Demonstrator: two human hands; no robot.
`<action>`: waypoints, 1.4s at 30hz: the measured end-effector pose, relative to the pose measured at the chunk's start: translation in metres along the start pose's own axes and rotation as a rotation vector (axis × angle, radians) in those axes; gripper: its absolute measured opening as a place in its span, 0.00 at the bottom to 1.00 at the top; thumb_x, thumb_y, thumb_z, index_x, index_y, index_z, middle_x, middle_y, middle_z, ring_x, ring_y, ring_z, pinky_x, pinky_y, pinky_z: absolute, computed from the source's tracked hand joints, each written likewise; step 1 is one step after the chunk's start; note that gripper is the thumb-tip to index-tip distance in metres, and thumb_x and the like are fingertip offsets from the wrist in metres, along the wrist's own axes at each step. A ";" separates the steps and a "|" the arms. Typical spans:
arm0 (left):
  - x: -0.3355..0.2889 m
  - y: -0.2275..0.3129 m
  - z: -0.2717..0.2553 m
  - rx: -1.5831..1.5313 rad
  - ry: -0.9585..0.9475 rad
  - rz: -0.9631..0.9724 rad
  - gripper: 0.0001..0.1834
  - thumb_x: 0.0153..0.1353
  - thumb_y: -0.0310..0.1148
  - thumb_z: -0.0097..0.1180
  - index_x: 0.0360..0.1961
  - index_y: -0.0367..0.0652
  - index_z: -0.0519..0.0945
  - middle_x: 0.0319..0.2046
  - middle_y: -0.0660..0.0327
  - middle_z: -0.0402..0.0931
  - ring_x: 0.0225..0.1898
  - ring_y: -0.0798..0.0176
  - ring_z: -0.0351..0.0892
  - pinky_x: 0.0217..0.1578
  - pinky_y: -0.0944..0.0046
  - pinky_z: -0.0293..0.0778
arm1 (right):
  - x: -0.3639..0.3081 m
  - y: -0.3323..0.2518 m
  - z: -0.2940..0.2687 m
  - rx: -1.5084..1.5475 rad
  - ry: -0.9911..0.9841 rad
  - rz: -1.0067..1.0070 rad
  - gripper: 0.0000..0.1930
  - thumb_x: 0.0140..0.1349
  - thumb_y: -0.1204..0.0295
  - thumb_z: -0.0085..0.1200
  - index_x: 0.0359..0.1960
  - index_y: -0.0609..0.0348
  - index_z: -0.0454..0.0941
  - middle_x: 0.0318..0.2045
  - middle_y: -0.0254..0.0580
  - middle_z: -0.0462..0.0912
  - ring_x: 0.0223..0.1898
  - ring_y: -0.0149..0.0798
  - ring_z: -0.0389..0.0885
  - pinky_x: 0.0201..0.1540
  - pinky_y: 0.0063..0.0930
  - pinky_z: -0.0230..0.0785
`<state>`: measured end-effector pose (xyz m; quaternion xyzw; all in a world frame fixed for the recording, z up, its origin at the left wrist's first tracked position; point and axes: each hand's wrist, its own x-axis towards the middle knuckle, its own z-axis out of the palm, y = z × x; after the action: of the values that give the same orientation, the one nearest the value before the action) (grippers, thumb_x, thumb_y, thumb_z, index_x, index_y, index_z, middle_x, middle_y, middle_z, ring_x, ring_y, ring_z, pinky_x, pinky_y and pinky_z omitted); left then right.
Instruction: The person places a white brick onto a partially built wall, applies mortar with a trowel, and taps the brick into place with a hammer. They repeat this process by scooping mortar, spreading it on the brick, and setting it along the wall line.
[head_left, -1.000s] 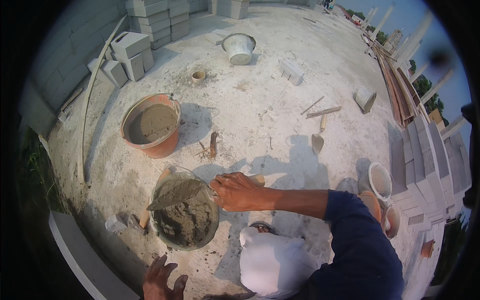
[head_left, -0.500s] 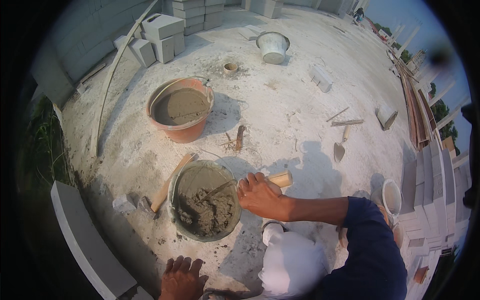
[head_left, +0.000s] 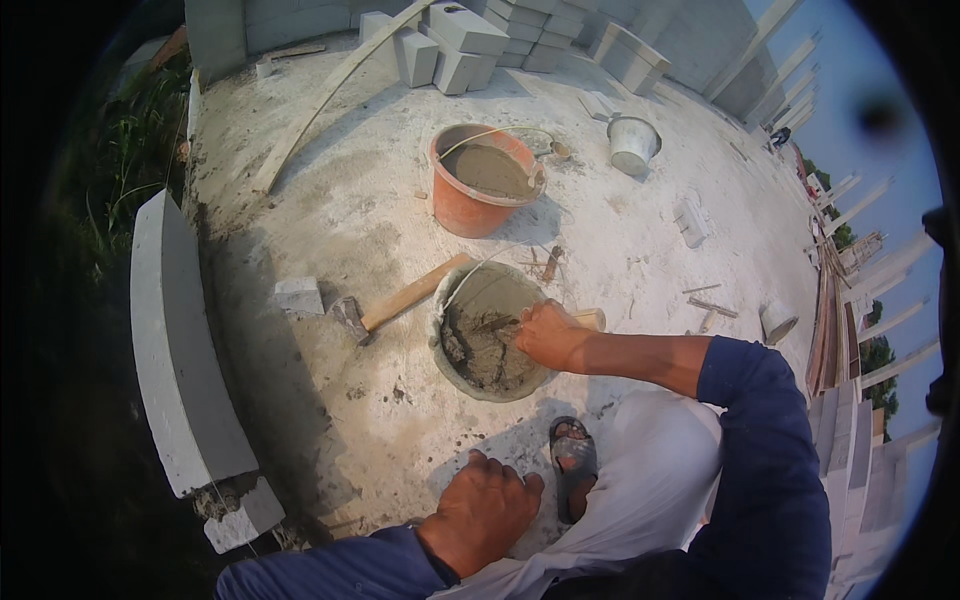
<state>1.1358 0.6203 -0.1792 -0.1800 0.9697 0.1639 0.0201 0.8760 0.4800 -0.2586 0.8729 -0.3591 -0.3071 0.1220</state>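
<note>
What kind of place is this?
Looks like an outdoor building site, probably mid-masonry: stacked grey blocks, a bucket of wet-looking grey mix at the right hand, and a hammer lying on the rough floor.

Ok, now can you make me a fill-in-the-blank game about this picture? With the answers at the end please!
1. The right hand grips a trowel by its wooden ____.
2. The hammer lies on the ____ side of the near bucket, as you see it in the picture.
3. The next bucket beyond the near one is coloured ____.
4. The person's sleeves are dark ____.

Missing words: handle; left; orange; blue.
</note>
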 end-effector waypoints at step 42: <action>0.593 -0.030 0.145 -0.651 0.291 -0.629 0.33 0.62 0.31 0.68 0.68 0.40 0.71 0.66 0.36 0.69 0.69 0.35 0.68 0.63 0.42 0.71 | -0.282 0.491 0.717 0.661 0.770 1.790 0.18 0.67 0.64 0.57 0.52 0.63 0.81 0.45 0.62 0.86 0.51 0.62 0.84 0.54 0.50 0.76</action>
<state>0.5894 0.4378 -0.3840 -0.4831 0.7591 0.4182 -0.1245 0.0016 0.3339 -0.4801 0.3147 -0.8811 0.3111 0.1666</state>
